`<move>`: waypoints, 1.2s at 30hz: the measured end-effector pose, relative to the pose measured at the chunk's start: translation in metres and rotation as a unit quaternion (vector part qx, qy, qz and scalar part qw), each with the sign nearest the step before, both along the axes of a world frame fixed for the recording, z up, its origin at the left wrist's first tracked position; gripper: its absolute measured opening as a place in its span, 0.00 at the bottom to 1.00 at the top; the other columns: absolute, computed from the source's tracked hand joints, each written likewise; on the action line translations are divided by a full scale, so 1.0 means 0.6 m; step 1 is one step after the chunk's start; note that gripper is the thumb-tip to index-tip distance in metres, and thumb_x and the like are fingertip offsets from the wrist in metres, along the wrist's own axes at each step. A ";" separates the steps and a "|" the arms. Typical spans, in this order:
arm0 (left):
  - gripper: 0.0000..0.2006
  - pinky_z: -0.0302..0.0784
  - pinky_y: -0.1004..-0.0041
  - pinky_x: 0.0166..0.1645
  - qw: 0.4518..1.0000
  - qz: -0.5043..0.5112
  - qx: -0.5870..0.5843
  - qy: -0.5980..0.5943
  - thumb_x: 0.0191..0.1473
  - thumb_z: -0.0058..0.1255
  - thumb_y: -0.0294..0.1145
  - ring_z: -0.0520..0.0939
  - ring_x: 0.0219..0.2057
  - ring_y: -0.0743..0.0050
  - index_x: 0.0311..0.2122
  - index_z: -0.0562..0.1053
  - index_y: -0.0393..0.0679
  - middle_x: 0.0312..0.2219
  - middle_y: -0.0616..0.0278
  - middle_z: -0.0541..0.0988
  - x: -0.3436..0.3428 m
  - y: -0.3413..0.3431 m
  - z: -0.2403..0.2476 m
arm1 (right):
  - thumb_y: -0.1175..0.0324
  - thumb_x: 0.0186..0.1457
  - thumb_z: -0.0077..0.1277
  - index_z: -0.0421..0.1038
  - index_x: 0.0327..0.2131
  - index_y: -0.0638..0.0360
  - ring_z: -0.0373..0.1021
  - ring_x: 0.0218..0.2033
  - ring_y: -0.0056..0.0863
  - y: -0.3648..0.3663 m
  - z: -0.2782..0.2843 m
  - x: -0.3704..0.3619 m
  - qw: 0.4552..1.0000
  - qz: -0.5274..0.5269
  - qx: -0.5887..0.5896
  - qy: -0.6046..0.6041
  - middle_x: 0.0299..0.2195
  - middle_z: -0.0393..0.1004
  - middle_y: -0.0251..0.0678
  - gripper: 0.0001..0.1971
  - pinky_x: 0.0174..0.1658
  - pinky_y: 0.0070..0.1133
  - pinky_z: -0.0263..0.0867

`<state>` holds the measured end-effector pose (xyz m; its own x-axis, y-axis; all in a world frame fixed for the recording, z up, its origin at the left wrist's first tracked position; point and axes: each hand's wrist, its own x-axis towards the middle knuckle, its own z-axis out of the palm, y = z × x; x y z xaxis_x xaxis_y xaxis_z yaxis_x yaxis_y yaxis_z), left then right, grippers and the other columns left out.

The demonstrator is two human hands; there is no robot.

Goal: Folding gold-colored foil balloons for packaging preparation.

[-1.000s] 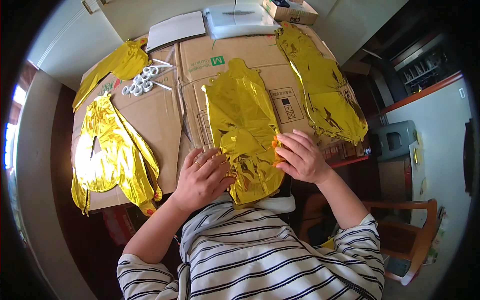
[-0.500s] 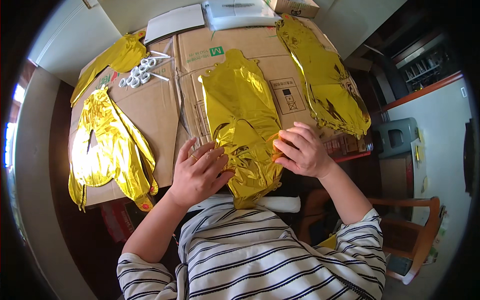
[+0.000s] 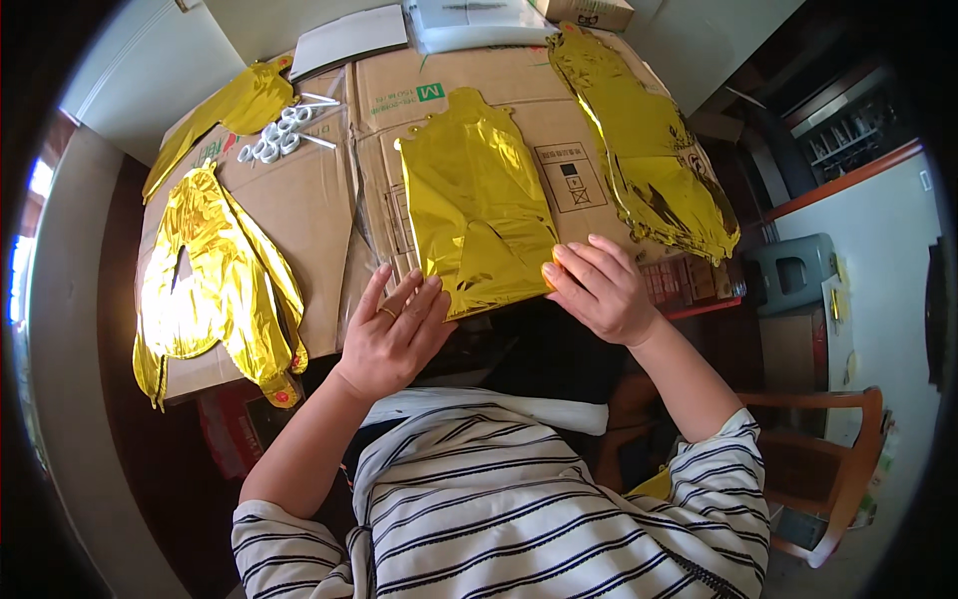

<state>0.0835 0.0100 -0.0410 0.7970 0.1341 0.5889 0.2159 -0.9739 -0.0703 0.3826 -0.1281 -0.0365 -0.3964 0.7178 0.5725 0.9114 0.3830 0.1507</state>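
Note:
A flat gold foil balloon (image 3: 481,200) lies in front of me on the cardboard, its near edge now a straight line at the table's front. My left hand (image 3: 394,329) rests at its near left corner, fingers stretched out over the foil's edge; the thumb is mostly hidden. At the near right corner my right hand (image 3: 604,292) pinches the foil's edge between thumb and fingers. Farther right lies another gold foil balloon (image 3: 649,145), long and crinkled. To the left, a third gold foil balloon (image 3: 215,280) hangs partly over the table's edge.
Brown cardboard (image 3: 309,220) covers the table. Far left are another gold foil piece (image 3: 239,105) and a cluster of white ribbon rolls and straws (image 3: 284,135). At the back lie a white board (image 3: 351,42) and clear plastic bags (image 3: 474,25). A wooden chair (image 3: 848,449) stands right.
The balloon's near part, which hung over the table edge toward my lap, is now folded back, leaving a straight near edge. Both hands stay beside it at the corners.

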 end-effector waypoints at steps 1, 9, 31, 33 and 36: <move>0.19 0.63 0.49 0.67 1.000 0.003 0.007 0.002 0.50 0.65 0.38 0.82 0.50 0.58 0.46 0.79 0.42 0.47 0.58 0.81 -0.001 -0.002 -0.003 | 0.62 0.55 0.60 0.76 0.47 0.57 0.73 0.48 0.36 0.000 0.000 -0.001 1.000 -0.004 0.004 -0.003 0.46 0.77 0.41 0.17 0.57 0.37 0.67; 0.19 0.56 0.50 0.69 0.999 0.033 0.026 0.001 0.50 0.66 0.37 0.80 0.55 0.59 0.47 0.80 0.44 0.48 0.61 0.83 -0.005 -0.012 -0.010 | 0.60 0.59 0.57 0.77 0.47 0.57 0.74 0.48 0.35 -0.002 -0.013 -0.002 0.998 -0.022 0.036 -0.037 0.46 0.79 0.40 0.16 0.57 0.37 0.67; 0.15 0.50 0.44 0.69 0.997 0.052 0.046 -0.023 0.53 0.62 0.36 0.79 0.56 0.58 0.46 0.80 0.49 0.47 0.65 0.84 -0.009 -0.019 -0.026 | 0.66 0.56 0.58 0.79 0.44 0.51 0.73 0.49 0.31 -0.016 -0.018 -0.015 0.996 -0.052 0.066 -0.012 0.50 0.79 0.32 0.11 0.60 0.36 0.61; 0.14 0.50 0.44 0.70 0.997 0.053 0.044 -0.026 0.53 0.62 0.35 0.79 0.57 0.57 0.46 0.80 0.49 0.47 0.65 0.84 -0.009 -0.020 -0.027 | 0.67 0.56 0.58 0.79 0.44 0.51 0.73 0.49 0.31 -0.018 -0.014 -0.015 0.997 -0.051 0.053 0.007 0.50 0.78 0.32 0.11 0.60 0.36 0.60; 0.14 0.48 0.44 0.70 0.997 0.055 0.044 -0.027 0.53 0.62 0.35 0.79 0.57 0.57 0.45 0.81 0.49 0.47 0.65 0.84 -0.009 -0.021 -0.028 | 0.65 0.58 0.58 0.80 0.43 0.51 0.74 0.48 0.30 -0.018 -0.015 -0.013 0.996 -0.056 0.067 -0.024 0.48 0.79 0.31 0.10 0.60 0.36 0.62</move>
<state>0.0782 -0.0028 -0.0580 0.7472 0.1652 0.6437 0.3270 -0.9347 -0.1396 0.3746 -0.1389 -0.0454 -0.3465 0.6776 0.6487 0.9380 0.2523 0.2376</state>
